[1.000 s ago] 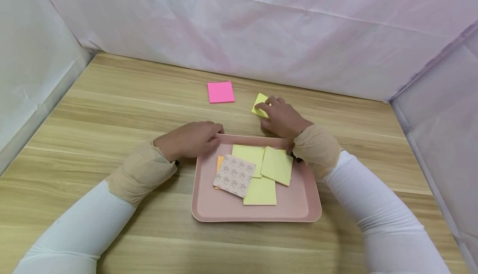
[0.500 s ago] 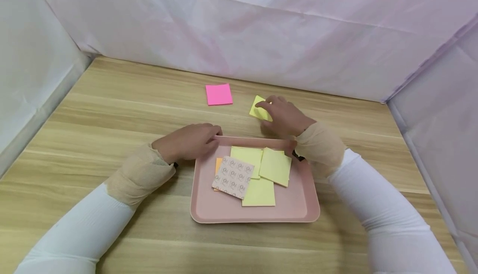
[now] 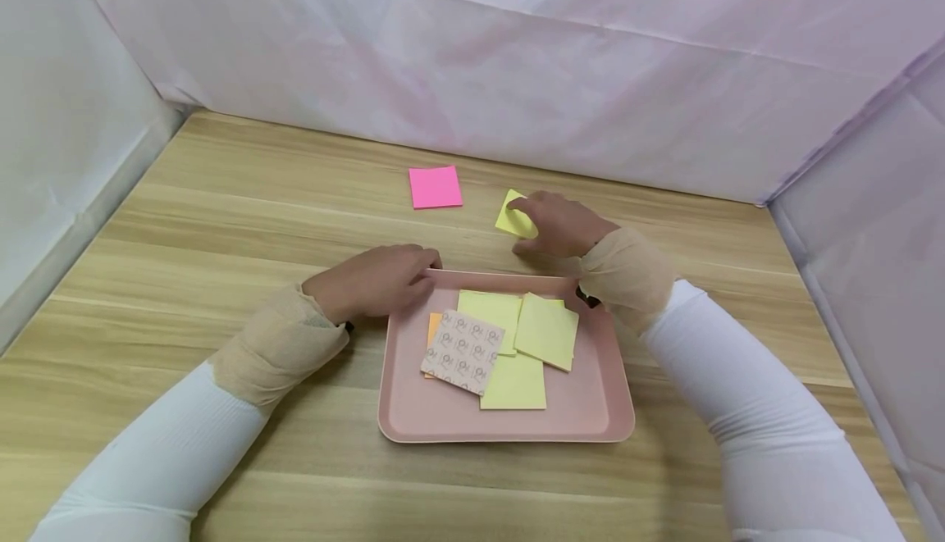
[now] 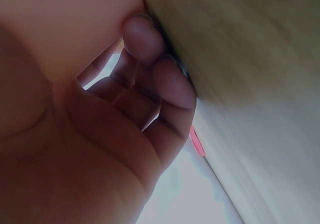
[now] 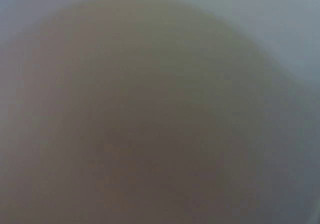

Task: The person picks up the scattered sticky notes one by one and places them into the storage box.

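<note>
My left hand (image 3: 376, 281) grips the back left corner of a pink tray (image 3: 413, 423), its fingers curled at the outer wall. In the left wrist view the fingertips (image 4: 172, 83) sit low between the tray and the wood. Farther back, my right hand (image 3: 564, 224) bends over a yellow sticky-note pad (image 3: 509, 220) on the table. Its index finger arches across the pad, and the thumb is at the near side. The other fingers hide the pad's right part. The right wrist view is only a blur.
Inside the tray lie several pale yellow pads (image 3: 546, 333), a patterned square pad (image 3: 465, 352) and an orange one (image 3: 434, 325) mostly beneath it. Left of my right hand, a bright pink sticky-note pad (image 3: 435, 187) lies near the back. White cloth walls (image 3: 480, 58) bound the wooden table.
My right index finger has shifted slightly over the yellow pad, leaving a more visible gap above the thumb. The left hand and the tray stay in place; the head view sways a little.
</note>
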`<action>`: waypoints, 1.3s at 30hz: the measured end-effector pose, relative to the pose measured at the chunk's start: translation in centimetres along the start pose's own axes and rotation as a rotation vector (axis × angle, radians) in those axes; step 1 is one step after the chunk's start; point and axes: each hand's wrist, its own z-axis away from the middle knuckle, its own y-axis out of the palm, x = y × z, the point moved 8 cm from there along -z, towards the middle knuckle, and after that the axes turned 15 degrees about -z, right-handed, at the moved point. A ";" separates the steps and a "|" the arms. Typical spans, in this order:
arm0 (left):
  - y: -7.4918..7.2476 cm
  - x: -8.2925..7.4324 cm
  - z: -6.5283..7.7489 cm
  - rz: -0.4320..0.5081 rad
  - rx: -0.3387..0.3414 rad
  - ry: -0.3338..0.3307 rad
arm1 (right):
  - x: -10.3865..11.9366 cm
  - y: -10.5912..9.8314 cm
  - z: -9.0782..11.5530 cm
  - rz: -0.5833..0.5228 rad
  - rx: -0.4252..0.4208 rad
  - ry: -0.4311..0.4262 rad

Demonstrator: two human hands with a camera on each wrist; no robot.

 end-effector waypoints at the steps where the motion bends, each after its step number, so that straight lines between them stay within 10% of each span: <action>1: 0.0 0.0 0.0 0.001 -0.001 0.001 | 0.0 0.1 -0.1 0.002 0.003 0.003; 39: -0.1 -0.3 0.2 0.011 0.017 0.003 | -0.2 -0.5 1.0 0.062 -0.118 0.064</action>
